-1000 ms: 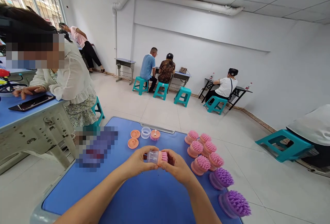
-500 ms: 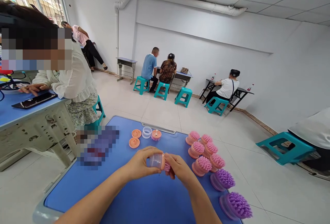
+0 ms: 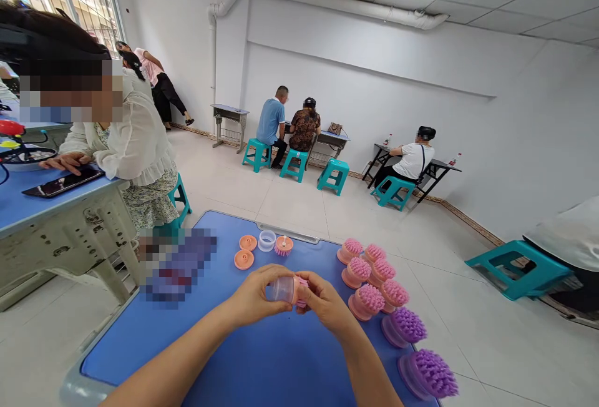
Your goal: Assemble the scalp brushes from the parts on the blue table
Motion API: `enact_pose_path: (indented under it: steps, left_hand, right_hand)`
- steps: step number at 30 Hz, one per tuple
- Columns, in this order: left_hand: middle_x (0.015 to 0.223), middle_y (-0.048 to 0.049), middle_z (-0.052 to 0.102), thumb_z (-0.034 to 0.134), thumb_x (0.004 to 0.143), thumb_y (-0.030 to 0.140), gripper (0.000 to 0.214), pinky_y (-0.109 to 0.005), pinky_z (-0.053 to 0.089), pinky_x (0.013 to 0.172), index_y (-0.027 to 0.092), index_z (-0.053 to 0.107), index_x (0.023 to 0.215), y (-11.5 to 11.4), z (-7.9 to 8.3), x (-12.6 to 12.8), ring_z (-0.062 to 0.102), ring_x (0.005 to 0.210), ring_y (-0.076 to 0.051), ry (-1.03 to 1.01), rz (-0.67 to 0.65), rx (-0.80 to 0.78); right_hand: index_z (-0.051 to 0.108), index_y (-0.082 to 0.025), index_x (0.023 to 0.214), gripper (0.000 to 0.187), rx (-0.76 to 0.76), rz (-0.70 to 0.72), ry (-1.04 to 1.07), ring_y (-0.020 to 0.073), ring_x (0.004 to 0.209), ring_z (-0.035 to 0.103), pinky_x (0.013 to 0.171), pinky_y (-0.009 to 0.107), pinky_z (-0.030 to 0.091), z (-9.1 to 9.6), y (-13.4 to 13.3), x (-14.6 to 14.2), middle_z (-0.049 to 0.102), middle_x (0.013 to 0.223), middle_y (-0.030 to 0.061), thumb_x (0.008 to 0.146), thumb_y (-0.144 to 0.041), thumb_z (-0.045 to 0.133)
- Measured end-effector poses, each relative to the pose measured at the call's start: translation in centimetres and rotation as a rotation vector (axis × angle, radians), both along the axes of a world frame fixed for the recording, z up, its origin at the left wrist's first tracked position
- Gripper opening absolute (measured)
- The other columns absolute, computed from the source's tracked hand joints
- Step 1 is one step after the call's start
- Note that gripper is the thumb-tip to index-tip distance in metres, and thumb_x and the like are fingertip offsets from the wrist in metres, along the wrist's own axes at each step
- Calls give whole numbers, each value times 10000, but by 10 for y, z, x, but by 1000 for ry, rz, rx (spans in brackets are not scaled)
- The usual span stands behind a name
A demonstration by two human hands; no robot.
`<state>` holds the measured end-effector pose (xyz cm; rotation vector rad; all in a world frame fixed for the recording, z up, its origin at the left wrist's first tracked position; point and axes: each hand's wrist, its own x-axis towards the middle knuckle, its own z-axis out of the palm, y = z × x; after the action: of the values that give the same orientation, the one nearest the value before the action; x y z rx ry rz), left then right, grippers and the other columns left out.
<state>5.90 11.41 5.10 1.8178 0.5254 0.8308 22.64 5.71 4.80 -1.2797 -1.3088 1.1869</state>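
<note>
My left hand [image 3: 255,295] and my right hand [image 3: 322,303] meet above the blue table top [image 3: 262,363]. Together they hold a clear plastic cup [image 3: 281,290] pressed onto a pink bristle brush [image 3: 302,291], whose bristles are mostly hidden by my right fingers. Beyond my hands lie two orange discs [image 3: 244,259], a clear ring [image 3: 266,240] and a small pink brush head with an upright pin [image 3: 283,245]. To the right stand several pink massage brushes [image 3: 365,302] and several purple ones [image 3: 427,374], bristles up.
A blurred patch [image 3: 175,266] covers part of the table's left side. A co-worker in a white blouse [image 3: 131,138] sits at a neighbouring blue table with a hand on a phone [image 3: 63,182]. Farther back, several people sit at small tables with teal stools.
My hands have turned the clear cup and brush, so the pink bristles now show less at the right. The co-worker at the back left has shifted along the wall.
</note>
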Motion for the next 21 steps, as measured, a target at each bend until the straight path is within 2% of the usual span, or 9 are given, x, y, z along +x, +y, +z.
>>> enact_pose_path:
  steps: [4,6,9,11,12,15,18,19,21]
  left_hand:
    - [981,-42,645,732,581,202,399,-316,413,825,254,661,970,-1,-3,0,554,924,-242,-7,17,-9]
    - [969,-45,646,729,588,230,394,-302,430,771,249,658,975,0,-5,0,564,883,-236,-1,65,-50]
    - [980,-54,645,715,609,245,381,-285,439,727,243,653,985,2,-7,1,571,866,-233,14,138,-74]
    - [995,-59,643,706,622,240,378,-283,440,733,238,647,996,3,-6,1,572,881,-236,25,141,-55]
    - [996,-60,642,704,627,237,377,-282,440,736,236,645,999,3,-6,1,573,885,-235,31,125,-39]
    - [991,-57,638,713,624,237,389,-284,438,759,234,640,1005,2,-6,1,572,901,-232,47,67,28]
    - [999,-56,634,716,623,239,401,-286,438,761,240,636,1016,1,-8,1,572,905,-232,54,57,35]
    - [1000,-56,633,713,625,236,398,-287,439,758,240,637,1016,2,-9,1,573,901,-232,48,70,22]
    - [998,-59,633,707,629,238,397,-288,444,746,236,636,1019,2,-10,1,578,886,-232,40,100,-9]
  right_hand:
    - [570,-137,618,577,-106,-3,-41,71,349,452,381,201,353,-5,1,1,502,474,-27,754,-665,380]
    - [606,-129,721,626,-143,-16,11,93,388,510,420,222,404,-5,0,1,550,520,-3,738,-699,348]
    - [565,-182,1032,553,-93,-38,95,159,658,631,601,289,491,0,-3,1,646,775,42,697,-621,535]
    - [537,-228,1080,533,-3,-11,112,169,812,618,707,301,488,3,-3,0,640,930,39,639,-486,690]
    - [557,-225,1041,499,25,2,105,163,813,610,710,292,487,4,-3,-1,639,925,29,622,-442,721]
    - [616,-161,799,372,-17,8,46,112,535,561,516,234,459,1,0,0,607,640,-4,712,-522,597]
    - [608,-127,668,575,-73,-4,-13,81,363,448,391,222,379,-4,2,2,525,483,-14,780,-637,368]
    - [620,-123,726,590,-62,-17,-11,90,389,476,415,233,405,-5,2,3,547,519,-2,780,-646,353]
    - [601,-139,945,531,-16,-54,-2,127,552,573,549,272,479,-4,0,4,618,711,33,751,-613,464]
